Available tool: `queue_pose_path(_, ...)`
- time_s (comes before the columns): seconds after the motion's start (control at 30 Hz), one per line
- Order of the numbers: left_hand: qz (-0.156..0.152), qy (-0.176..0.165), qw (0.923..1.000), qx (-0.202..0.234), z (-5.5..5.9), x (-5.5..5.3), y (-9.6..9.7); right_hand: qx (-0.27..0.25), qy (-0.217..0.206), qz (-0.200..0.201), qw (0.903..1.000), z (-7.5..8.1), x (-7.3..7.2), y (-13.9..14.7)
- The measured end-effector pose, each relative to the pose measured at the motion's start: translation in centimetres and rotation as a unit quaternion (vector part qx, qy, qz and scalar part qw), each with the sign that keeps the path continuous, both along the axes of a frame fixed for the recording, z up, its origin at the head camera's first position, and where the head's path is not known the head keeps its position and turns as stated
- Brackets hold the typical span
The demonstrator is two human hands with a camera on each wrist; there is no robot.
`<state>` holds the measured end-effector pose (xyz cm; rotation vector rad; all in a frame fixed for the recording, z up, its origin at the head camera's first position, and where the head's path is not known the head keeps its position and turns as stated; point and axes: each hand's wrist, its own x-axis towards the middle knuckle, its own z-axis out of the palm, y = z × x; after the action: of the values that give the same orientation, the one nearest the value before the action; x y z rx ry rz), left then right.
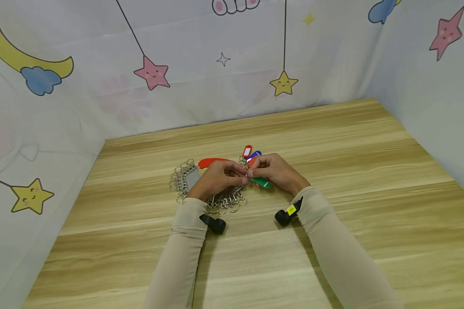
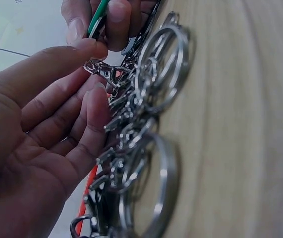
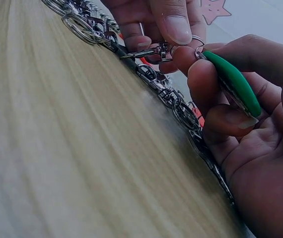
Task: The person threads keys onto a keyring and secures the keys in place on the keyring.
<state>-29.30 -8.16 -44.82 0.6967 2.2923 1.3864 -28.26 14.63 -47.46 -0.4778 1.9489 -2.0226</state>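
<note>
My right hand (image 1: pixel 278 172) holds a green key tag (image 3: pixel 233 79) by its body, with a small metal ring at the tag's end. Opposite it, my left hand (image 1: pixel 217 177) pinches a split ring (image 3: pixel 197 42) joined to a swivel clasp (image 2: pixel 106 73) between thumb and finger. The fingertips of both hands meet at this ring; whether tag and ring are linked is too small to tell. Around the left hand, many metal clasps with key rings (image 1: pixel 179 178) hang along the edge of a grey plate (image 1: pixel 193 179), partly hidden under that hand.
Behind the left hand lies a curved red piece (image 1: pixel 209 162). A red key tag (image 1: pixel 247 147) with a white label and a blue key tag (image 1: pixel 256 154) lie beyond the right hand, beside another red tag partly covered by its fingers. Everything rests on a wood-grain table (image 1: pixel 332 141).
</note>
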Motion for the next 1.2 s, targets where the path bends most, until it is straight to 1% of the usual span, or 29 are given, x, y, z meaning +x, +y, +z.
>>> queue_pose_path(0.33, 0.003, -0.005, 1.0, -0.003, -0.01, 0.01, 0.0, 0.026, 0.008, 0.001, 0.9996, 0.0, -0.03, 0.19)
queue_pose_path(0.63, 0.003, 0.002, 1.0, -0.004, -0.02, 0.08, 0.0, 0.042, 0.017, -0.002, 0.999, 0.12, 0.0, 0.27)
queue_pose_path(0.77, 0.005, -0.002, 1.0, -0.002, -0.01, 0.09, 0.06, 0.037, 0.015, 0.0, 0.9992, 0.13, 0.04, 0.3)
queue_pose_path(0.97, -0.001, -0.008, 0.9999, 0.012, -0.07, 0.05, 0.11, 0.016, 0.005, -0.004, 0.9998, 0.06, 0.05, 0.24)
queue_pose_path(1.1, 0.003, -0.007, 0.9999, 0.007, 0.02, 0.13, 0.04, 0.006, -0.005, -0.01, 0.9999, 0.18, 0.14, 0.14)
queue_pose_path(1.2, 0.007, -0.007, 1.0, 0.001, 0.09, 0.21, 0.01, 0.011, -0.004, -0.015, 0.9998, 0.24, 0.14, 0.13)
